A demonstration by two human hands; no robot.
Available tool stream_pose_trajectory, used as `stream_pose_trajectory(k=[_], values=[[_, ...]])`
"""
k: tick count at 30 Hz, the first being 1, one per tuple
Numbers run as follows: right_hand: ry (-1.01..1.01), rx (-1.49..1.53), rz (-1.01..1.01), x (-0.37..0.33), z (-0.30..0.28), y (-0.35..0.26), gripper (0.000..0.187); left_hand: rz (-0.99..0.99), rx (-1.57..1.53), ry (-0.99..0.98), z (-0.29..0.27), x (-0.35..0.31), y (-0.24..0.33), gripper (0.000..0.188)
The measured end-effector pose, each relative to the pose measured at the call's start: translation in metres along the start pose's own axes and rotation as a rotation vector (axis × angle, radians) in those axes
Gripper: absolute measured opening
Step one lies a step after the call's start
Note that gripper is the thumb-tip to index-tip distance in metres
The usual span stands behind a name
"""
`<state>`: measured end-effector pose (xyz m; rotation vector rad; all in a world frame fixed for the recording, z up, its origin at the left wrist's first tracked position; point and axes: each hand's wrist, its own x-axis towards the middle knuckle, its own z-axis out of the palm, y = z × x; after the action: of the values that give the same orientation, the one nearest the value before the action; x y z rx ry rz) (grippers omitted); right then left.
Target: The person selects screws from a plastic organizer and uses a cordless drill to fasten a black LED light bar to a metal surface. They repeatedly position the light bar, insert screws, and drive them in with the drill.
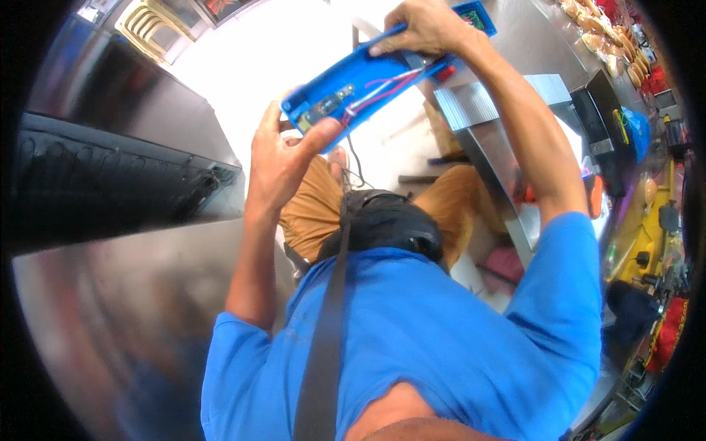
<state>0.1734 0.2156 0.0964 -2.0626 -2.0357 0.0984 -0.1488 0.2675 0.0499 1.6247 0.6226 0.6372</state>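
Note:
Up in front of me I hold a long blue plastic housing (pixel 358 70), tilted with its right end farther away. Its open side faces me and shows a small metal and cream-coloured part (pixel 326 105) at the near left end. White and purple wires (pixel 382 92) run along the inside. My left hand (pixel 283 151) grips the left end, thumb over the rim. Around the far side is my right hand (pixel 426 31), closed on the upper rim, fingers partly hidden. A green circuit board (pixel 473 18) shows at the far right end, and a small red part (pixel 446 72) sits below my right hand.
Dark metal cabinets (pixel 110 184) stand at my left, with a shiny metal surface (pixel 132 316) nearer me. Stacked cream chairs (pixel 151 28) are far left. On my right are a ridged metal box (pixel 467 106), a black box (pixel 594 114) and a cluttered area of tools (pixel 651 257).

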Motion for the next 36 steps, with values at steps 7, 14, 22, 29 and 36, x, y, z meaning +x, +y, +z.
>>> stream_pose_trajectory(k=[7, 14, 22, 29, 36], values=[[-0.139, -0.073, 0.100, 0.029, 0.002, 0.035, 0.072, 0.080, 0.277, -0.051, 0.007, 0.048, -0.024, 0.077], [0.173, 0.105, 0.014, -0.015, -0.018, 0.049, 0.077, 0.191, 0.396, -0.087, -0.007, 0.084, -0.038, 0.068], [-0.297, -0.070, 0.244, -0.151, -0.015, 0.015, 0.105, 0.309, 0.086, -0.137, 0.020, 0.114, -0.055, 0.093], [-0.141, 0.074, 0.186, -0.161, -0.001, 0.034, 0.086, 0.535, 0.225, -0.087, 0.019, 0.129, -0.072, 0.105], [-0.033, 0.250, 0.176, -0.136, -0.011, 0.023, 0.080, 0.512, 0.007, -0.054, 0.028, 0.132, -0.086, 0.096]])
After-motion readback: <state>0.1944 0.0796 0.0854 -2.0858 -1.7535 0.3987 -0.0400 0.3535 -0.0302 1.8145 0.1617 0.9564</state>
